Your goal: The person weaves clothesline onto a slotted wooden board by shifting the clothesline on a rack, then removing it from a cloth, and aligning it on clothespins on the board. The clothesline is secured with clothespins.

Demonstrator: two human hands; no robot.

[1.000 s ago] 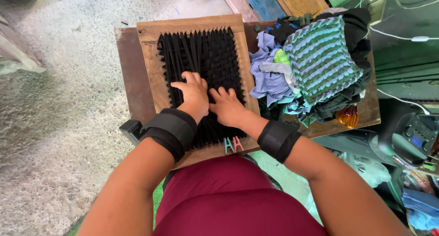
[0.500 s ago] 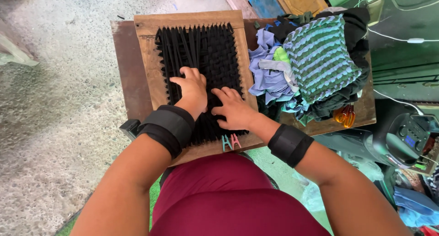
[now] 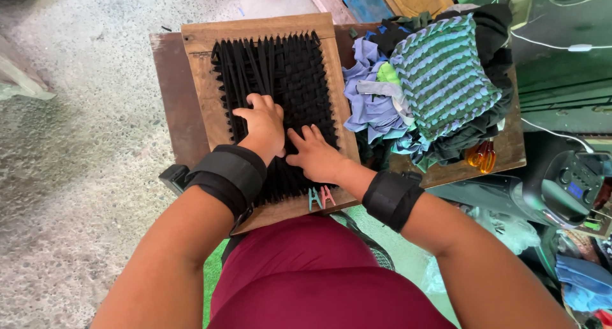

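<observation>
- Black woven mat (image 3: 280,106) sits stretched on a wooden loom frame (image 3: 255,29), which lies flat on a dark wooden bench (image 3: 172,100) directly ahead of the person's lap.
- Long axis of the frame runs away from the person, tilted slightly so the far end leans to the person's left; the black strips run mostly along that same axis, with cross strips woven over the right part.
- Both hands lie on the near half of the mat, so the unworked far part lies straight ahead of the fingertips.
- Left hand (image 3: 262,126) rests palm down near the mat's middle, fingers curled and pressing on the strips; whether it pinches a strip I cannot tell.
- Right hand (image 3: 315,154) lies just beside it, touching at the thumb side, fingers spread open and flat on the weave, pointing toward the far left.
- Left hand reaches slightly further up the mat; the right is nearer the woven right edge.
- Pile of cloth scraps (image 3: 376,106) and a finished green-and-blue striped mat (image 3: 440,74) lie to the right, just beside the frame.
- Two small clips (image 3: 320,197) stand on the frame's near edge.
</observation>
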